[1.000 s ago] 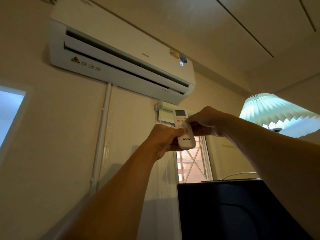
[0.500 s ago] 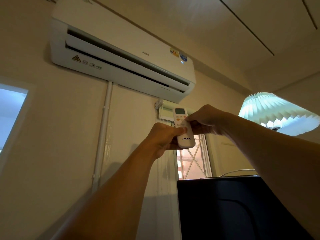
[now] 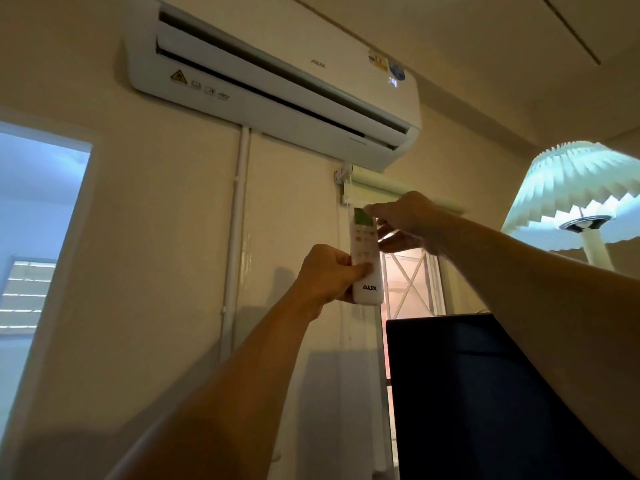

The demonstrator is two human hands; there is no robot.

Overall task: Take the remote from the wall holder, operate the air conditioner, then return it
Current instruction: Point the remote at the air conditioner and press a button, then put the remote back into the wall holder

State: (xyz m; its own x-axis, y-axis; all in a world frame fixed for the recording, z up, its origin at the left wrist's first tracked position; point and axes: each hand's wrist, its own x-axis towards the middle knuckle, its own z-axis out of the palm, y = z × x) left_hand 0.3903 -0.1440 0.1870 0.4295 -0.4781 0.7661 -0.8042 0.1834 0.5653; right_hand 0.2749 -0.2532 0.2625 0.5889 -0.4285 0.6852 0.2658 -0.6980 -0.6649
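While the left hand (image 3: 327, 271) kept its fingers clamped round the lower half of the remote (image 3: 363, 256), thumb laid across the buttons just above the brand mark, the right hand (image 3: 405, 220) hovered at the upper end, blurred, its fingers spread and one fingertip near the small screen; whether it touched, I could not tell. Both arms were stretched up, holding the remote upright below the right end of the air conditioner (image 3: 277, 81), in front of the window blind (image 3: 377, 192). A pleated lamp (image 3: 575, 188) glowed to the right. This looked like the operating step. Next, I judged, a firm press, then finding the wall holder, nowhere visible.
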